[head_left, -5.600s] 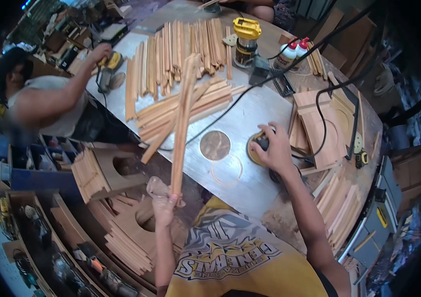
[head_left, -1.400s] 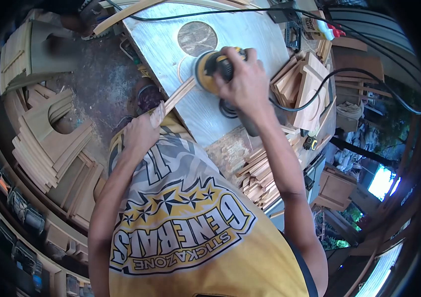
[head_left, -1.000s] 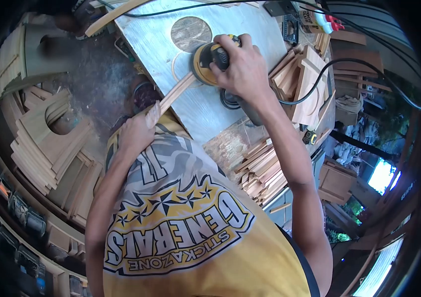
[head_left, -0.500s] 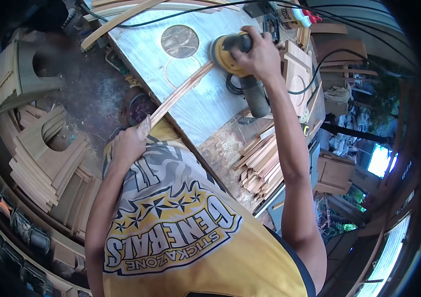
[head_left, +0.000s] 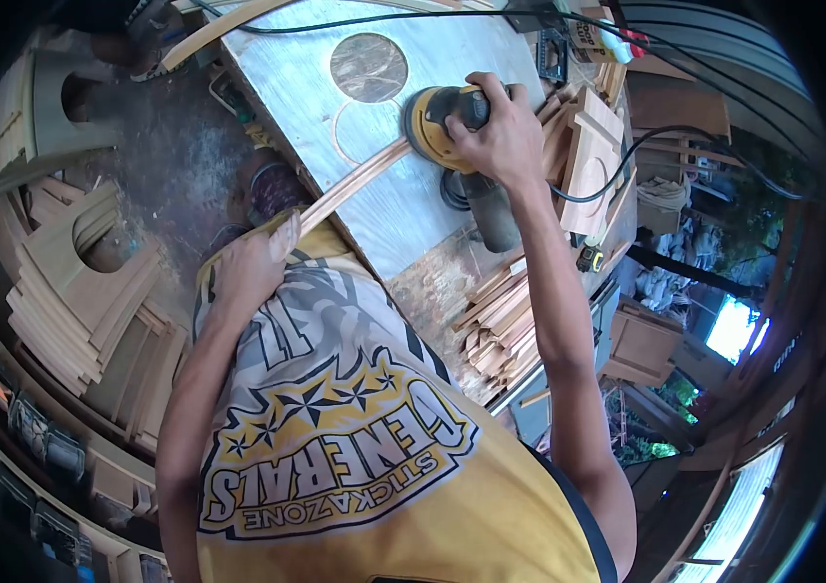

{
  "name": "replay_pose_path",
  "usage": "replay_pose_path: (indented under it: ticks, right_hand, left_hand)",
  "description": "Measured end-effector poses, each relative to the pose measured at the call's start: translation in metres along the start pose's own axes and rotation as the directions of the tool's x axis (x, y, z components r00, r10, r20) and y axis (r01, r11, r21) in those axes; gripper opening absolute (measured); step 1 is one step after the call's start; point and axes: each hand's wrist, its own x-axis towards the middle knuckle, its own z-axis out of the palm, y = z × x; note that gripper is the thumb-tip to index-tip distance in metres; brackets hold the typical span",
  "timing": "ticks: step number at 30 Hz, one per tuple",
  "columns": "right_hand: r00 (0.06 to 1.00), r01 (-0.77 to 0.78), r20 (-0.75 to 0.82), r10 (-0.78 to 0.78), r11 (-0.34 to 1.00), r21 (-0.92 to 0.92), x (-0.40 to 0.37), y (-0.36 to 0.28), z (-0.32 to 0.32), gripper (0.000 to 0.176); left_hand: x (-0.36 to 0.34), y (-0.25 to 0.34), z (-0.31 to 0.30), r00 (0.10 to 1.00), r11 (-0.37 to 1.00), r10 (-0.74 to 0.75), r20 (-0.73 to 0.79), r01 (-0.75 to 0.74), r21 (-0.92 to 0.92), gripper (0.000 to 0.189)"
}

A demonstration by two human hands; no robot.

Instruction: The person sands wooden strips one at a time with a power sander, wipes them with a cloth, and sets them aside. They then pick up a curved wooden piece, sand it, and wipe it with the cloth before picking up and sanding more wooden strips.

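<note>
My right hand (head_left: 502,136) is wrapped over the top of a yellow and black random orbital sander (head_left: 430,128), with a dark dust canister (head_left: 493,216) hanging off its side. The sander's pad covers the far end of a thin wooden strip (head_left: 355,188). Close to my body, my left hand (head_left: 256,264) grips the near end of that strip, which slants across the edge of a pale board (head_left: 398,238). Whatever lies under the sander is hidden.
Several wooden strips (head_left: 500,335) are stacked on the bench's near right. A tape measure (head_left: 589,257) and a panel with an oval cutout (head_left: 588,165) lie further right. A black cable (head_left: 384,19) crosses the far side. Curved wooden pieces (head_left: 63,301) pile up at left.
The sander and my right hand have shifted slightly toward me and left along the strip. My left hand still grips the near end. The whole view has tilted a little.
</note>
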Motion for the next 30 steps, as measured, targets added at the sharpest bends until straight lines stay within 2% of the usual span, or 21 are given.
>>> replay_pose_path:
  ticks: [4,6,8,9,13,18,22,26,28,30]
  right_hand:
    - [0.998,0.055,0.005,-0.056,0.998,0.012,-0.014,-0.024,0.002,0.053]
    - [1.0,0.012,-0.019,-0.012,1.0,0.02,-0.015,-0.014,0.004,0.054]
    - [0.992,-0.126,-0.005,0.126,0.992,-0.014,-0.001,0.004,0.002,0.056]
    - [0.984,-0.173,0.039,0.173,0.985,-0.012,0.006,0.018,-0.001,0.058]
    - [0.984,-0.177,-0.05,0.174,0.981,-0.075,0.011,0.043,-0.016,0.059]
    - [0.979,-0.186,-0.092,0.182,0.982,-0.028,0.002,0.035,-0.027,0.058]
    - [0.99,-0.141,0.016,0.141,0.99,-0.008,-0.008,0.003,-0.007,0.059]
    - [0.991,-0.069,0.114,0.073,0.997,-0.04,-0.04,-0.052,-0.005,0.055]
    - [0.996,0.042,0.079,-0.043,0.999,0.02,-0.056,-0.067,0.002,0.054]
    - [0.994,0.05,0.096,-0.049,0.999,-0.007,-0.049,-0.063,0.002,0.055]
  left_hand:
    - [0.003,0.006,-0.005,1.0,1.0,-0.002,0.031,0.002,0.008,0.028]
    - [-0.002,0.004,-0.004,0.999,1.0,0.004,0.035,-0.004,0.003,0.028]
    - [-0.002,-0.004,-0.013,0.998,0.999,0.022,0.065,-0.019,-0.043,0.029]
    - [-0.002,-0.008,-0.01,0.999,1.0,0.017,0.043,-0.017,0.0,0.031]
    - [0.001,-0.011,-0.012,0.998,1.0,0.022,0.05,-0.023,0.015,0.032]
    - [0.005,-0.011,-0.01,0.998,0.999,0.016,0.057,-0.019,0.05,0.032]
    - [0.022,0.012,-0.009,0.995,0.994,0.084,0.045,-0.086,0.061,0.031]
    - [0.023,0.029,-0.015,0.995,0.997,0.07,0.072,-0.072,0.028,0.03]
    - [0.028,0.032,-0.015,0.994,0.993,0.105,0.038,-0.106,0.043,0.029]
    - [0.026,0.032,-0.011,0.994,0.995,0.087,0.062,-0.09,0.043,0.028]
